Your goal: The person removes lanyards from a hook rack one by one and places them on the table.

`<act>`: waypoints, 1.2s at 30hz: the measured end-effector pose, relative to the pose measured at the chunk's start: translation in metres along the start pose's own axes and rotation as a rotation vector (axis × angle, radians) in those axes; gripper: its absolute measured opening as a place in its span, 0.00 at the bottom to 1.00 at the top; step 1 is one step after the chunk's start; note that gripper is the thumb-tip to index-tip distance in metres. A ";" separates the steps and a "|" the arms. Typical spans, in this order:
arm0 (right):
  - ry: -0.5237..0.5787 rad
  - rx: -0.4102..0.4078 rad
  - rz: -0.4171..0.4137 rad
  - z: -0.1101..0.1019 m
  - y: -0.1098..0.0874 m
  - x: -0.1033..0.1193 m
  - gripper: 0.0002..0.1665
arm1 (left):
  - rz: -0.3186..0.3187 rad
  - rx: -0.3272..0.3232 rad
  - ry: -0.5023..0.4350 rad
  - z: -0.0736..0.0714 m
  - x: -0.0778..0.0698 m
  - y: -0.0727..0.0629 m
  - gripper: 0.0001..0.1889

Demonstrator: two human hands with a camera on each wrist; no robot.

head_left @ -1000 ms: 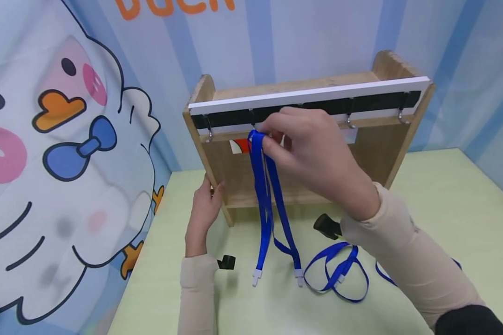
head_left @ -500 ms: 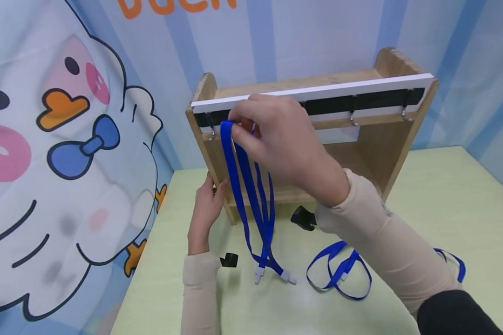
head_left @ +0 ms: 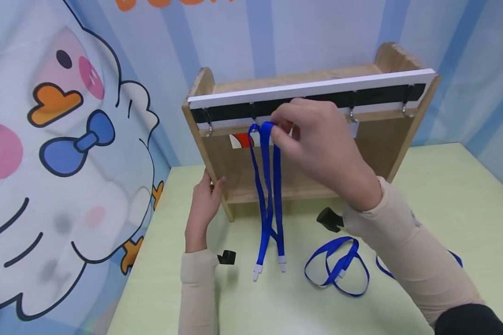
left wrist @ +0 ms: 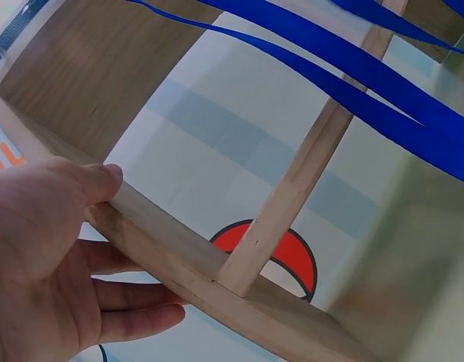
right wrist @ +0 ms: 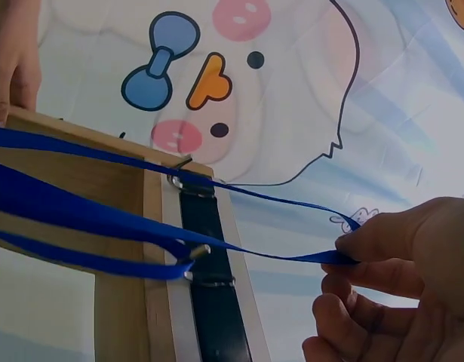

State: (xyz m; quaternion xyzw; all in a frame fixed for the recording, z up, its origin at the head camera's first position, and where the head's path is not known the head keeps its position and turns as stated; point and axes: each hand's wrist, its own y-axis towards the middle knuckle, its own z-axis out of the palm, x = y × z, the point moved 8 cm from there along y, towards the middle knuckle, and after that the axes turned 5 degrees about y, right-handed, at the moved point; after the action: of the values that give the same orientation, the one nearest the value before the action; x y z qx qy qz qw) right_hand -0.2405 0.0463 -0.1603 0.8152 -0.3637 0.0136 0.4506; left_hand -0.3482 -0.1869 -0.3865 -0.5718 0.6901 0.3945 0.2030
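Note:
My right hand [head_left: 322,151] pinches the top loop of a blue lanyard [head_left: 277,186] between thumb and forefinger, in front of the rack's hook strip [head_left: 379,98]. In the right wrist view this loop stretches past the strip to my fingertips. Another blue lanyard [head_left: 256,170] hangs from the second hook from the left; the right wrist view shows its strap around that hook [right wrist: 200,253]. White clips [head_left: 257,271] dangle at the lower ends. My left hand [head_left: 204,204] holds the left side panel [left wrist: 171,260] of the wooden rack, thumb on the near side.
Another blue lanyard [head_left: 339,270] lies coiled on the pale green table [head_left: 427,186], and part of one more [head_left: 454,257] shows beyond my right forearm. Metal hooks [head_left: 352,114] line the strip. A printed curtain [head_left: 318,37] stands behind the rack.
My right hand swung left with its lanyard, near the first hook, then came back right. The lanyard on the second hook now shows apart from the held one. My left hand stayed put.

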 end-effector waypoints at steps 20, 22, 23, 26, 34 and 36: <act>-0.081 0.149 0.014 -0.005 -0.054 -0.003 0.04 | 0.014 -0.016 0.005 0.001 0.001 0.000 0.30; -0.090 0.138 0.016 -0.011 -0.057 -0.003 0.04 | 0.008 -0.017 0.006 0.000 0.002 0.001 0.30; -0.093 0.131 0.017 -0.014 -0.058 -0.003 0.04 | 0.007 -0.016 0.006 -0.001 0.002 0.001 0.30; -0.101 0.113 0.014 -0.023 -0.062 0.000 0.03 | 0.007 -0.018 0.014 -0.002 0.002 0.001 0.30; -0.124 0.117 -0.061 -0.029 -0.073 0.005 0.03 | 0.020 -0.025 0.000 -0.001 0.000 0.000 0.30; -0.111 0.128 -0.084 -0.026 -0.076 0.005 0.03 | 0.022 -0.025 -0.003 0.000 0.000 0.000 0.30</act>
State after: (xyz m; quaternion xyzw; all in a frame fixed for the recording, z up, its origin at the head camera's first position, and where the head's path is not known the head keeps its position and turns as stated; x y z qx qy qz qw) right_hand -0.1826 0.0876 -0.1984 0.8562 -0.3521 -0.0274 0.3770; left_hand -0.3481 -0.1872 -0.3865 -0.5659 0.6910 0.4064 0.1926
